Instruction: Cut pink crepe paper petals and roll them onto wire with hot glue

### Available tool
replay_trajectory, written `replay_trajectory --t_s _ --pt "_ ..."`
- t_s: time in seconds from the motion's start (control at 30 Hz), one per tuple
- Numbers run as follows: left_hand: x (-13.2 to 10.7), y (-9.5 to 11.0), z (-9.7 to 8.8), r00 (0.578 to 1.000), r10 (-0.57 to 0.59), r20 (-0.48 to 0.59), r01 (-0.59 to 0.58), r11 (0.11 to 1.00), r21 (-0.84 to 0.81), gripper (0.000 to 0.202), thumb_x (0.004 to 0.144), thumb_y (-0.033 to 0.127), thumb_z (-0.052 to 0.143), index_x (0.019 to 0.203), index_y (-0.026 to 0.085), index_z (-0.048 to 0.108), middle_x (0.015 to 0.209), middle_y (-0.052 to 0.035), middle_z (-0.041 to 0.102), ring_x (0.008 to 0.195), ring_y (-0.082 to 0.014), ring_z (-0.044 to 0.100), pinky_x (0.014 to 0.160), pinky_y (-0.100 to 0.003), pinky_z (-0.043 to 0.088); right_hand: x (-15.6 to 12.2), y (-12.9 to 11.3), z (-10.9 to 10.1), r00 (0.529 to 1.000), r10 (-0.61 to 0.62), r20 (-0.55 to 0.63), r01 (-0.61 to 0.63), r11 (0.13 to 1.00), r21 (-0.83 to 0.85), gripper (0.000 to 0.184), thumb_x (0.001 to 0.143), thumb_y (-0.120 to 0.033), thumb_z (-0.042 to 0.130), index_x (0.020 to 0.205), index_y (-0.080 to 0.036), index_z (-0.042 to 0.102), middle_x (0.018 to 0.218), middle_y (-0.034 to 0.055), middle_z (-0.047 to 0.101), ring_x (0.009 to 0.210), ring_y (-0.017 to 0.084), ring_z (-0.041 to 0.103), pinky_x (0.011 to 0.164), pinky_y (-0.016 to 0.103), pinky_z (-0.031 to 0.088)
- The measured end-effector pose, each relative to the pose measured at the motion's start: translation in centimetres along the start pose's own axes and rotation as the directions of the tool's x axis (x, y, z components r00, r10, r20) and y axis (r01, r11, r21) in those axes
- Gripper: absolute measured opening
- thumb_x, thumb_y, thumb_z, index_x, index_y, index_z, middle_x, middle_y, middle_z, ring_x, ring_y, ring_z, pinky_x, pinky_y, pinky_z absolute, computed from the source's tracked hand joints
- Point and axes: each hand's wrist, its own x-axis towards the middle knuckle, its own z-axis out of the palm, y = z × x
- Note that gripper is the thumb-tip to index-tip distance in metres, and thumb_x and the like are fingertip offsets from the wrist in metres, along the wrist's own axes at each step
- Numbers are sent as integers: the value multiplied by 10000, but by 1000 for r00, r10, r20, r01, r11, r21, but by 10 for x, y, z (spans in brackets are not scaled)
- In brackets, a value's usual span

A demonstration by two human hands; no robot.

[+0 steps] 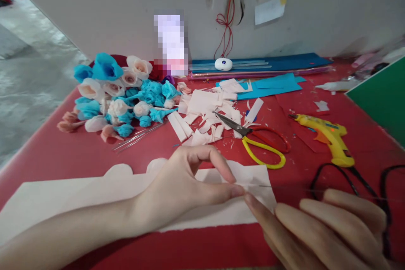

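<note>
Pale paper strip lies flat along the near edge of the red table, scalloped edge up, running toward 9 o'clock. Left hand pinches its right end, thumb and forefinger closed on the paper, likely pinning it for rolling. Right hand meets it from 4 o'clock, fingers curled, apparently holding a thin wire against that end; grip partly hidden. Scissors at 12, within reach. Glue gun at 2. Finished paper flowers piled at 10, clear of the work.
</note>
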Motion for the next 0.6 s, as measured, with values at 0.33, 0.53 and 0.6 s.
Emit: replay_trajectory --t_s 0.33,0.53,0.6 --pt "0 -2 0 999 44 -7 -44 997 67 149 670 263 705 601 199 590 663 27 661 614 -107 602 570 -200 466 1 -4 1 998 61 -15 -61 998 13 241 817 -149 480 870 -291 668 494 -58 577 506 90 522 690 270 409" --pt "-2 -3 3 995 97 -22 -95 994 57 141 679 204 692 596 196 578 658 43 650 634 -97 591 601 -201 467 2 -3 1 999 49 -15 -48 999 20 287 857 -147 398 878 -258 663 522 -43 589 545 92 522 705 268 412" --pt "-3 -4 4 990 138 -37 -135 988 77 145 674 191 696 592 197 578 639 50 632 642 -94 576 627 -207 461 4 -2 -2 999 40 -15 -40 999 30 285 855 -147 400 867 -254 665 534 -43 594 546 86 522 699 260 413"
